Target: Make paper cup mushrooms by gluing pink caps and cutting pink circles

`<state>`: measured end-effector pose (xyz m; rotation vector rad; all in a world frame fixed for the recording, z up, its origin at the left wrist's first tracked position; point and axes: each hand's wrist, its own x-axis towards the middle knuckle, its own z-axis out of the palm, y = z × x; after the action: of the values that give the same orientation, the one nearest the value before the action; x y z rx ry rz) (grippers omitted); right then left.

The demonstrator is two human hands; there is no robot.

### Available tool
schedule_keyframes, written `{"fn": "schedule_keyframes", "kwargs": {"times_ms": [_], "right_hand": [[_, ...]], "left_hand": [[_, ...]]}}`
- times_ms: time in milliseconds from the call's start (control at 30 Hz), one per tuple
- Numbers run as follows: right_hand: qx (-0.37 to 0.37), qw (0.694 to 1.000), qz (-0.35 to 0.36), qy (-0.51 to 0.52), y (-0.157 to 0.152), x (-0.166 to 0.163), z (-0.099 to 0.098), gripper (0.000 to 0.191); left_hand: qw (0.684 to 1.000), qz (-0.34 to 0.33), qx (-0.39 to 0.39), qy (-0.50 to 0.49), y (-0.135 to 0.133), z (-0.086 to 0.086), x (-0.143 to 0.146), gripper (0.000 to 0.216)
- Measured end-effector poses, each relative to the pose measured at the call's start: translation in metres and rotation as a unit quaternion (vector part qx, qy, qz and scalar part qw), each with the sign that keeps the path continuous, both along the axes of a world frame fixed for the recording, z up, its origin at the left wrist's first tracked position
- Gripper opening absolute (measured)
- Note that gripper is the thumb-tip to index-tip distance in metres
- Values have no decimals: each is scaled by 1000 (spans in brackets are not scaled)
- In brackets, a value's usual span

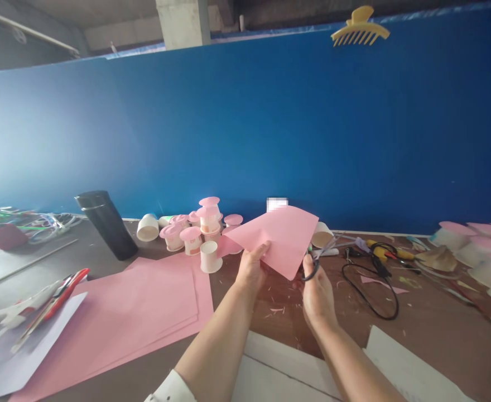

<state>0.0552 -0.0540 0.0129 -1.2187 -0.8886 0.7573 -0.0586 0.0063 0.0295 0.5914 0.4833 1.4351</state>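
A sheet of pink paper (287, 237) with one curved edge is raised above the table, pinched by my left hand (253, 268), thumb on its near face. My right hand (318, 293) is closed around the dark handles of a pair of scissors (311, 270). The scissor blades point up and to the right, beside the paper's right edge. Behind and left of the paper stand several paper cups (209, 257), many topped with pink paper discs. Another white cup (322, 234) lies partly hidden behind the paper's right side.
Large pink sheets (145, 301) cover the table's left, near a black bottle (108, 226), a red-handled cutter (63, 296) and a glue gun (23, 307). On the right are a black cable (391, 317), paper scraps and pink-topped cups (490, 251). A blue panel (245, 123) stands behind.
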Motion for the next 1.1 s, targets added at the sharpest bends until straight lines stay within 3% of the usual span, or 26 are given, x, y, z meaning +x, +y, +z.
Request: {"fn": "schedule_keyframes", "kwargs": {"times_ms": [100,267,433,600,800,1100], "right_hand": [[-8,999,22,-25,-2,-2,-2,45],[-41,996,77,24,-5,-10,-4,47],[-42,980,192,29,-10,-15,-4,47],[-78,961,265,-28,-15,-9,9,50],[-104,950,279,-94,-17,-2,21,50],[-107,961,241,-90,-9,1,4,51]], "left_hand": [[1000,0,-3,1,1,1,0,52],[998,48,42,1,1,14,-13,52],[994,64,89,-24,1,30,-31,43],[992,67,96,-46,3,34,-39,47],[992,81,76,-66,7,29,-40,48],[991,92,44,-85,12,17,-26,27]]}}
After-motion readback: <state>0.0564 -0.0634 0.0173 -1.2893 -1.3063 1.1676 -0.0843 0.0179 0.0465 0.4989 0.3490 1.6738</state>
